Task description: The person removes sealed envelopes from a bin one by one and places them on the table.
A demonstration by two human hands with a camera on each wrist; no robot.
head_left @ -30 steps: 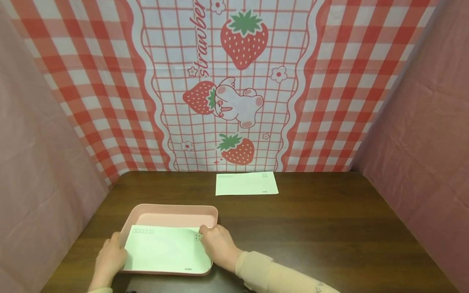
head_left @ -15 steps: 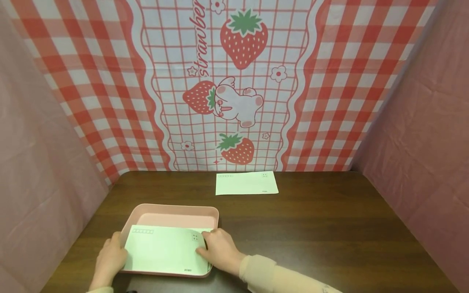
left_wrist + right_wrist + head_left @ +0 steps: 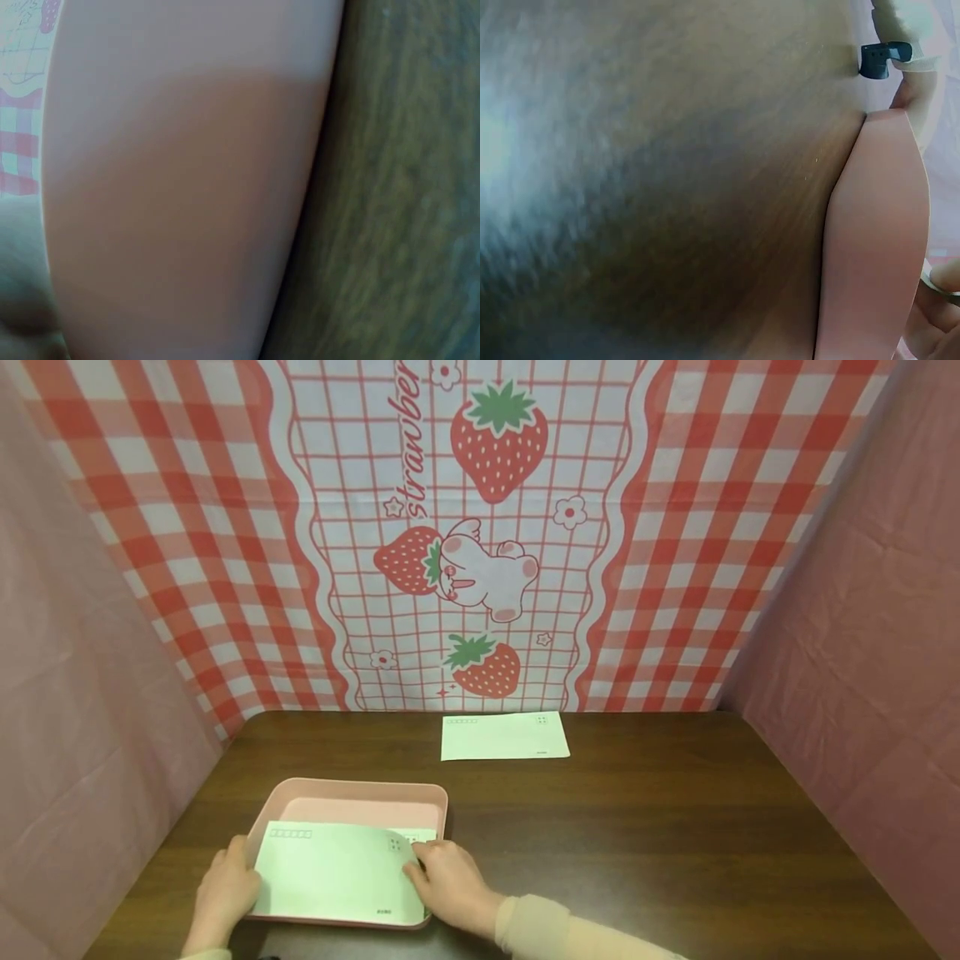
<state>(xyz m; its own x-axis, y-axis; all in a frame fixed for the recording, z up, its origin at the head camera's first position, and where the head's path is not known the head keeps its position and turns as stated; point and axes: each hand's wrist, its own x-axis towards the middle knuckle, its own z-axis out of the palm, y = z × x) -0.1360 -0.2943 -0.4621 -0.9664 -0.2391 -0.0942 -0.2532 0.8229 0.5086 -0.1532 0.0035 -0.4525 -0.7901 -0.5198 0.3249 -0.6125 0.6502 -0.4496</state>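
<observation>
In the head view a pink tray (image 3: 341,792) lies on the table's near left part. White envelopes (image 3: 337,872) are stacked in its near half, and a lower one shows past the right edge of the top one. My right hand (image 3: 453,881) pinches the top envelope by its right edge, which bows up slightly; the right wrist view has the pale edge between thumb and fingers. My left hand (image 3: 227,883) grips the tray's left side, its thumb by the envelopes' left edge. The left wrist view mostly shows the tray wall (image 3: 187,187).
One more white envelope (image 3: 504,737) lies flat at the back of the dark wooden table (image 3: 637,827). Behind it hangs a strawberry-print cloth (image 3: 498,527). Pink curtains (image 3: 862,652) close off both sides.
The top envelope's right edge has shifted slightly left and bowed, baring the envelope under it. My right hand has moved slightly down with its thumb over the edge. The left hand stays put.
</observation>
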